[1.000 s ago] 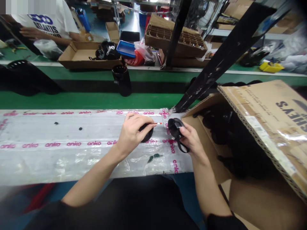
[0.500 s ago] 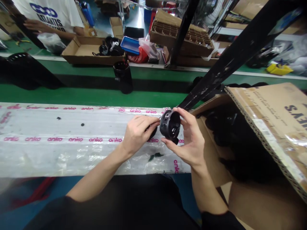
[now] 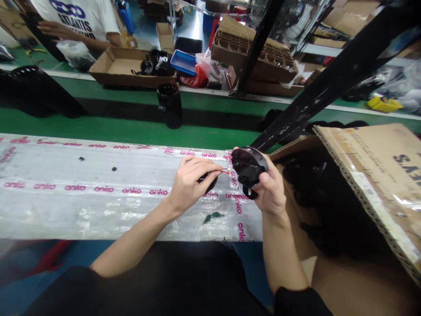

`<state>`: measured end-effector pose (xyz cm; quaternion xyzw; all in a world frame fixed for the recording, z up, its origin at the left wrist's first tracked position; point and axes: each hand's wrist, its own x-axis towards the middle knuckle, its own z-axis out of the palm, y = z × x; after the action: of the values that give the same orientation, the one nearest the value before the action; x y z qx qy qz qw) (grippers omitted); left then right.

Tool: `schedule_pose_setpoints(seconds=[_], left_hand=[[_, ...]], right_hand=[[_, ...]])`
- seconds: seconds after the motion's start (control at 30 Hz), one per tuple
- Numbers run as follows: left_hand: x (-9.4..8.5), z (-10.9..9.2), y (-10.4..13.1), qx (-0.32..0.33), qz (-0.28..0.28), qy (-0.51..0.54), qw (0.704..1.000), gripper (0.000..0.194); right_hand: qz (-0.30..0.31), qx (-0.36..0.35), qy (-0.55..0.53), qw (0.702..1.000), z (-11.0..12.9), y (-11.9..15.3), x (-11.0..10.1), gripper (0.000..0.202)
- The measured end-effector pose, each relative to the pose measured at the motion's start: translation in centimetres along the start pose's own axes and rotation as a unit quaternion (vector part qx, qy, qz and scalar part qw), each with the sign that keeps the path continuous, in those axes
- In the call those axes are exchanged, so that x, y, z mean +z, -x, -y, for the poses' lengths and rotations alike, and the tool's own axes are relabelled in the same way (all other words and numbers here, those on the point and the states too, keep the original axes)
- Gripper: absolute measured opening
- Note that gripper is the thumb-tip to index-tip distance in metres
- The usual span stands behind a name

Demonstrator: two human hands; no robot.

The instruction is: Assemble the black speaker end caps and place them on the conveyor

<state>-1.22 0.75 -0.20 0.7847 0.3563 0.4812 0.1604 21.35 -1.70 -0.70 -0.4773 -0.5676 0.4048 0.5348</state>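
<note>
Over the plastic-covered bench, my left hand [image 3: 192,180] is closed, thumb and fingers pinching a thin wire lead [image 3: 226,171] with a small white and red end. Beneath those fingers is a round black part [image 3: 211,184], mostly hidden by the hand. To the right, my right hand [image 3: 271,191] grips a round black plastic housing [image 3: 249,164]. It is tilted so that its dark, hollow-looking face is toward the left, and a small loop-shaped piece [image 3: 249,192] hangs at its lower edge. The wire end is just left of the housing, apart from it.
A large cardboard box [image 3: 371,153] of black parts stands at the right, below a slanted black post [image 3: 315,83]. A black cylinder [image 3: 170,105] stands on the green surface. Small black bits [image 3: 114,169] lie on the plastic sheet [image 3: 82,210]. Across the bench is another person [image 3: 75,22].
My right hand has turned the black housing, so its open ring side no longer faces me. The wire end now shows beyond my left fingertips; my left hand has barely moved.
</note>
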Motion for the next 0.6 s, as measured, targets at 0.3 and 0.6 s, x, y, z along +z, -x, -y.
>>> schedule_pose_setpoints(seconds=[0.3, 0.6], left_hand=[[0.1, -0.1, 0.1, -0.026, -0.035, 0.012, 0.999, 0.005], [0.3, -0.3, -0.1, -0.007, -0.049, 0.003, 0.999, 0.006]], right_hand=[[0.065, -0.004, -0.028, 0.997, 0.0, 1.0, 0.3, 0.08], [0.035, -0.056, -0.076, 0.995, -0.4, 1.6, 1.8, 0.073]])
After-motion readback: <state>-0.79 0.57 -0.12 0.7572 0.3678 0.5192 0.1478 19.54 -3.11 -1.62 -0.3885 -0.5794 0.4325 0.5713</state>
